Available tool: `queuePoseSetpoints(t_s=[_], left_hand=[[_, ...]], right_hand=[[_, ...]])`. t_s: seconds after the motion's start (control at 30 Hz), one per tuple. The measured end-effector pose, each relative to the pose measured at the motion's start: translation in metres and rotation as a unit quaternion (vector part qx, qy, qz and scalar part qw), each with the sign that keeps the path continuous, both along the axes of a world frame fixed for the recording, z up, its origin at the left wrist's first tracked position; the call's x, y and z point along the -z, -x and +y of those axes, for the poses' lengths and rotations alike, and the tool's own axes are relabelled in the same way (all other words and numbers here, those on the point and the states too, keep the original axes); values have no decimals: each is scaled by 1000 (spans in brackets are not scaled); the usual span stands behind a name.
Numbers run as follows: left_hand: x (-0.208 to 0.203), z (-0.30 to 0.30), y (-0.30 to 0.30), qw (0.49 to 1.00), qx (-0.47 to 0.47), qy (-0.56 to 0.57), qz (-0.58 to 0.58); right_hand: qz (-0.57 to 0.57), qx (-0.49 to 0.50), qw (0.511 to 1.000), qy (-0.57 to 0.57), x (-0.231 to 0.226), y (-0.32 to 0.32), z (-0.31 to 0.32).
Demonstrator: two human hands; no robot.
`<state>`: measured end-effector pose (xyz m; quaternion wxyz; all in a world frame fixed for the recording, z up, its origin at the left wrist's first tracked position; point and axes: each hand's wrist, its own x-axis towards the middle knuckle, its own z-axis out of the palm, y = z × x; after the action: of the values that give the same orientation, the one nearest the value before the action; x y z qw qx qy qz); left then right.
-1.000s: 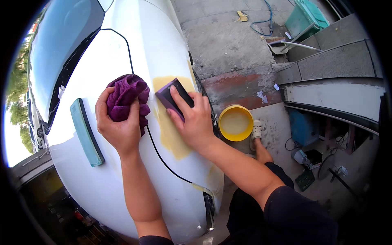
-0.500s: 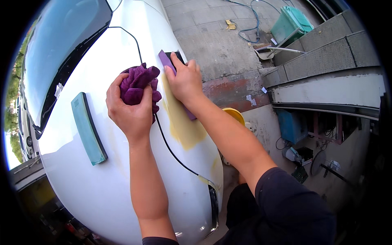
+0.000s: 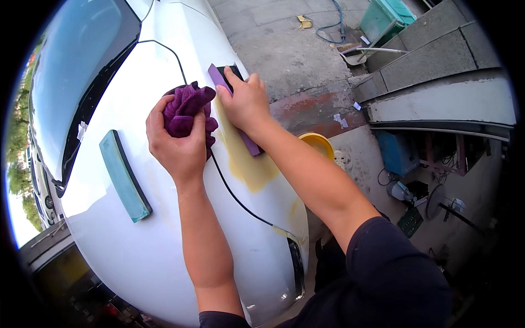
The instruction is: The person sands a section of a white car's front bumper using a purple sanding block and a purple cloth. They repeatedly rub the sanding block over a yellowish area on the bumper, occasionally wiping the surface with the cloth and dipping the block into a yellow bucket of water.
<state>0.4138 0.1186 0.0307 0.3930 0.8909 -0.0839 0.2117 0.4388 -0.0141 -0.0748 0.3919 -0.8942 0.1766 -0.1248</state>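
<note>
My right hand [image 3: 245,104] is clamped on a long, straight purple-and-black block [image 3: 216,77], thumb against its purple side, fingers over the black back. It rests at the matt pale-yellow patch [image 3: 252,174] on the glossy white car body [image 3: 257,213]. I judge it light and fairly stiff, best gripped by its long sides near the middle. Its long axis slants from upper left, at the end toward the blue-tinted windscreen [image 3: 87,60], down to the right, under my wrist.

My left hand [image 3: 178,141] is closed on a crumpled deep-purple cloth [image 3: 186,112]; I'd expect it soft, light and safe to squeeze anywhere. Bunched up, it has no clear long axis, though one fold pokes rightward.

Further left, a long teal block with a dark edge [image 3: 123,175] lies on the bonnet; right, a round yellow bucket [image 3: 320,143] is partly hidden behind my forearm.
</note>
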Motion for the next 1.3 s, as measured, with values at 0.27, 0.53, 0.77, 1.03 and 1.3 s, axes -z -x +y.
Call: queuePoseSetpoints(t_s=[0.27, 0.53, 0.77, 1.03, 1.3], left_hand=[[2, -1, -1, 1000, -11, 0, -8], [0, 3, 1, 999, -36, -36, -9], [5, 2, -4, 999, -35, -14, -17], [5, 3, -4, 999, -31, -15, -8], [5, 7, 1, 999, -37, -24, -7]], right_hand=[[-16, -6, 1000, -5, -11, 14, 5], [-37, -58, 997, -19, -16, 91, 21], [-2, -12, 1000, 7, -8, -15, 0], [-31, -35, 999, -3, -20, 21, 11], [-50, -77, 995, -41, -16, 93, 23]])
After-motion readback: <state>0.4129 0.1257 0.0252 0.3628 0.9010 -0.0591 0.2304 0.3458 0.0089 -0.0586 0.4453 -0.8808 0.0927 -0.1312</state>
